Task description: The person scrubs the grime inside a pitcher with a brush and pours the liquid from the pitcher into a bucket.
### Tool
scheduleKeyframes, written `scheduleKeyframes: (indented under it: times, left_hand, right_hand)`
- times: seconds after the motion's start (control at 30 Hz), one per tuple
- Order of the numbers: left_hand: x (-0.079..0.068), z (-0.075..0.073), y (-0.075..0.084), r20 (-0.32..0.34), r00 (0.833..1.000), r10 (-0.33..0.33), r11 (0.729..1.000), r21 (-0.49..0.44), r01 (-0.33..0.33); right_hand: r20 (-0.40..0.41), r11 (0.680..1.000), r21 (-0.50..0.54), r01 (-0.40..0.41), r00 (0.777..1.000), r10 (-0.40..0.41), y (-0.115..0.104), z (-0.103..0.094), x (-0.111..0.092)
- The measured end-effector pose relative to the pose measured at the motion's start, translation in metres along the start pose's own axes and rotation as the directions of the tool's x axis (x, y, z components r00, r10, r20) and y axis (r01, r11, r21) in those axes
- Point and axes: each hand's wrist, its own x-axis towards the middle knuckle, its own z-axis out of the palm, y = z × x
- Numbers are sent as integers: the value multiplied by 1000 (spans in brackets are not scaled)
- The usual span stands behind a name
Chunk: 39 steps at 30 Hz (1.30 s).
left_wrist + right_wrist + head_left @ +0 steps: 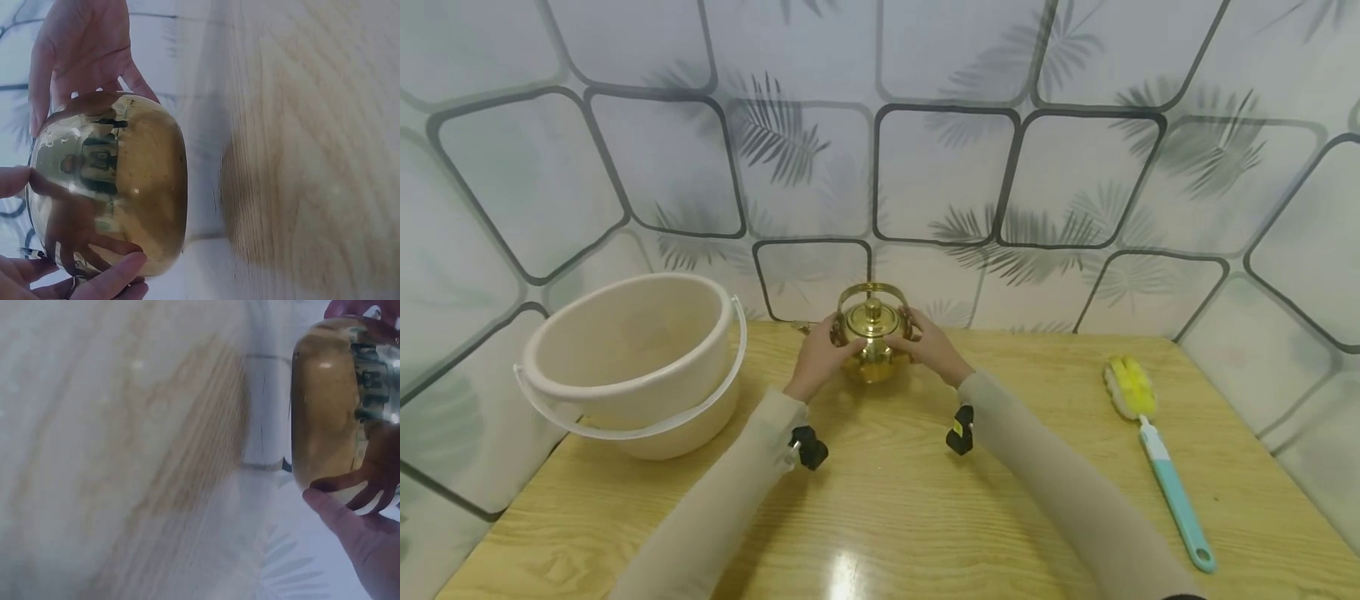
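A shiny brass teapot (876, 369) with a knobbed lid (872, 320) and a raised arched handle (872, 287) is between both hands near the back of the table. My left hand (824, 354) grips its left side, while my right hand (937, 347) holds the opposite side, thumbs toward the front. Both wrist views show a gap between the flat base and the wooden tabletop, so the teapot (119, 181) is held above it, roughly upright. Fingers of the right hand (87, 47) wrap its far side in the left wrist view.
On the left stands a cream bucket (632, 383) with a white handle (647, 432) hanging at its front. A brush with a yellow and white sponge head (1129, 387) and teal handle (1178, 498) lies at the right. Behind the wooden table (880, 517) rises a patterned wall (947, 175).
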Motion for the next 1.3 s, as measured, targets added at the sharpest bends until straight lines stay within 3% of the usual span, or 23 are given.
scheduleKeyframes:
  times: [0.17,0.43,0.83,1.03,1.3]
  left_hand:
    - [-16,3,7,8,999,36,999,-8,-35]
    - [-55,6,23,62,996,60,998,-29,-59]
    - [-106,17,31,61,984,166,986,-41,-164]
    - [-120,22,29,84,985,148,989,-34,-145]
    - [-126,31,21,86,986,146,989,-20,-145]
  right_hand:
    - [-34,1000,-20,2,999,-3,-3,0,-24]
    - [-29,1000,-18,-4,1000,3,-7,-2,-66]
    - [-111,994,-105,27,993,-38,-4,7,-121]
    - [-128,995,-99,-14,992,2,1,12,-136]
    - [-121,995,-94,-28,992,17,9,14,-146]
